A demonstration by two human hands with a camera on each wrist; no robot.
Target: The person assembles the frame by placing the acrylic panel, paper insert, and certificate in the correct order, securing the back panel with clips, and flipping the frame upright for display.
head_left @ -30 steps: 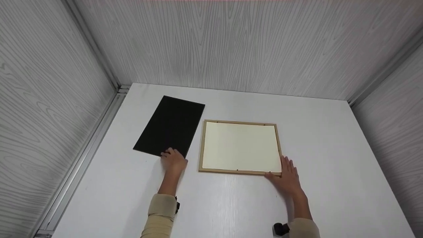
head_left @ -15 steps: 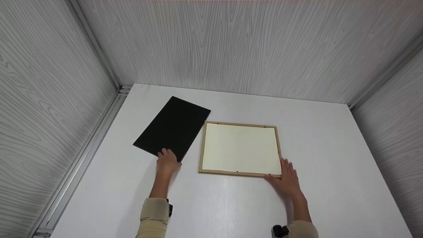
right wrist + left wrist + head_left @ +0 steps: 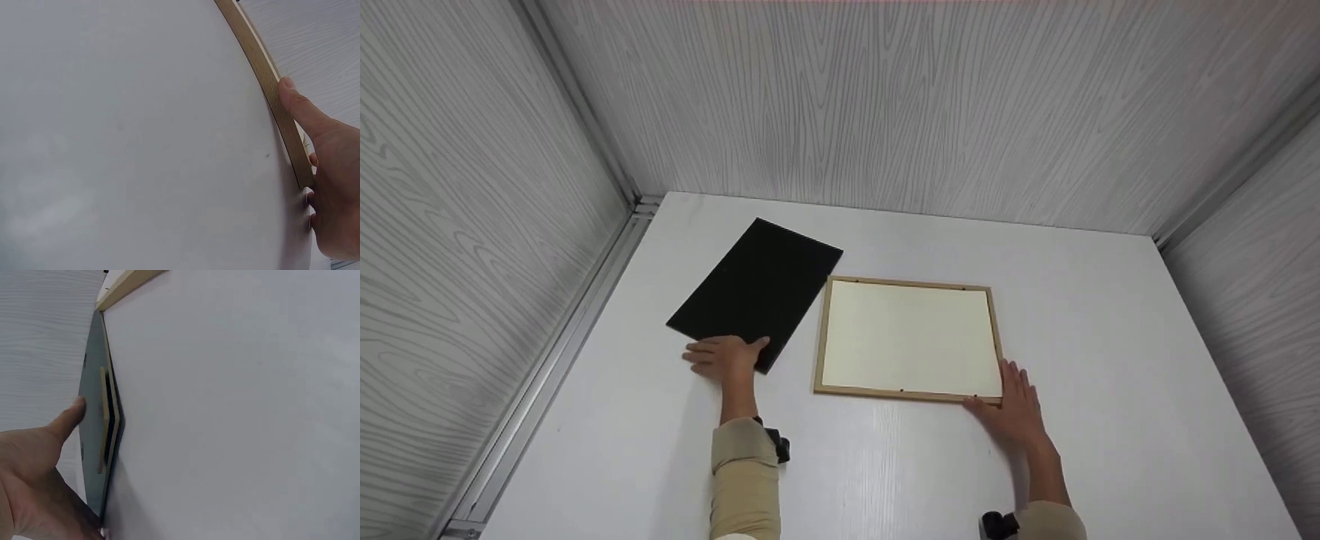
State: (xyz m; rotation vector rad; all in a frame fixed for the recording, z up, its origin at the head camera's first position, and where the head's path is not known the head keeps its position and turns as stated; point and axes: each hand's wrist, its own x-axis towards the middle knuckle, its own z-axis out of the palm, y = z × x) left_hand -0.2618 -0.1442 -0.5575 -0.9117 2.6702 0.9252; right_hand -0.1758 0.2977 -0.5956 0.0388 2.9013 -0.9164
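Note:
A black backing board (image 3: 757,281) lies slanted on the table, its right edge close to the upper left corner of a wooden picture frame (image 3: 822,337). Inside the frame is a cream-white sheet (image 3: 911,337). My left hand (image 3: 726,356) is at the board's near edge, fingers straight and pointing left, thumb over the board near its corner. The left wrist view shows that thumb (image 3: 70,417) against the board's face, beside a raised strip with a tan edge (image 3: 104,410). My right hand (image 3: 1014,409) rests at the frame's lower right corner, fingers straight along the side, thumb at the near rail (image 3: 275,95).
The white table (image 3: 885,465) is bounded by grey wood-grain panels (image 3: 840,97) at the back and both sides. A metal rail (image 3: 547,375) runs along its left edge. Small dark clips (image 3: 901,390) sit around the frame's inner edge.
The black board has turned clockwise, its far end shifting right toward the frame. My left hand has loosened from the board's near edge, its fingers now pointing left. The right hand stays put.

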